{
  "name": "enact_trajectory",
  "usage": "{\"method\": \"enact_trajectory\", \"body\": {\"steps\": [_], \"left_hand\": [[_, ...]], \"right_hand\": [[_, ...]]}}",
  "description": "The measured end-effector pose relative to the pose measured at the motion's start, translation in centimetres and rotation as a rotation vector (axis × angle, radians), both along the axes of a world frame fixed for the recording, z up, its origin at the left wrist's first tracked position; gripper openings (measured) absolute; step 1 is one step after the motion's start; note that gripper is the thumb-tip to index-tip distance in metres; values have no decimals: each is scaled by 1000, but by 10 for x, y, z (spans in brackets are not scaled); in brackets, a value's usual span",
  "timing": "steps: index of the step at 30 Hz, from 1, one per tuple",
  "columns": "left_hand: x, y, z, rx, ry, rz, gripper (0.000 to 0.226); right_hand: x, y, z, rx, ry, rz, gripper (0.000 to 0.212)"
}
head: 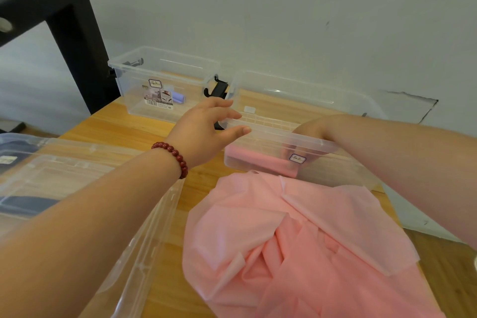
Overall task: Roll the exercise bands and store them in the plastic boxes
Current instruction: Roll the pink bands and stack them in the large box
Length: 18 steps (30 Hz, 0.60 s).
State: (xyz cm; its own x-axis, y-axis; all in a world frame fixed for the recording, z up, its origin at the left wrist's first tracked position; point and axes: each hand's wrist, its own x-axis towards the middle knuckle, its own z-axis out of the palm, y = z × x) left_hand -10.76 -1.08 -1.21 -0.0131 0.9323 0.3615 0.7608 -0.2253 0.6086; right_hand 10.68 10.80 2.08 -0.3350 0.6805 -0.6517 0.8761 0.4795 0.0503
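Head view: left hand [206, 129] near centre, fingers spread and mostly straight, thumb and fingertips touching the near-left corner of the clear box [281, 137]. Red bead bracelet [171, 156] on that wrist. Right hand [311, 131] comes in from 3 o'clock and dips inside the box. Its fingers are blurred behind the wall, so can't tell whether it grips anything. Rolled pink band [260, 160] lies on the box floor along the near wall, just left of that hand. Loose pink band [296, 240] is crumpled on the wooden table [124, 131] at 5 o'clock, far edge against the box's near side. Second box [134, 85] at 11 o'clock with a lilac roll [178, 97] inside. Clear lids [77, 175] at 8 o'clock.
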Motion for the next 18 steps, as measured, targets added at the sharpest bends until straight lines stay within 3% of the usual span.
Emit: {"method": "enact_trajectory", "body": {"steps": [6,18], "left_hand": [[0,0,1,-2,-2,-1,40],[2,-1,2,-16,10,-1,40]], "right_hand": [[3,-1,-3,-129,86,-134,19],[2,0,-4,-129,135,-207,23]]}}
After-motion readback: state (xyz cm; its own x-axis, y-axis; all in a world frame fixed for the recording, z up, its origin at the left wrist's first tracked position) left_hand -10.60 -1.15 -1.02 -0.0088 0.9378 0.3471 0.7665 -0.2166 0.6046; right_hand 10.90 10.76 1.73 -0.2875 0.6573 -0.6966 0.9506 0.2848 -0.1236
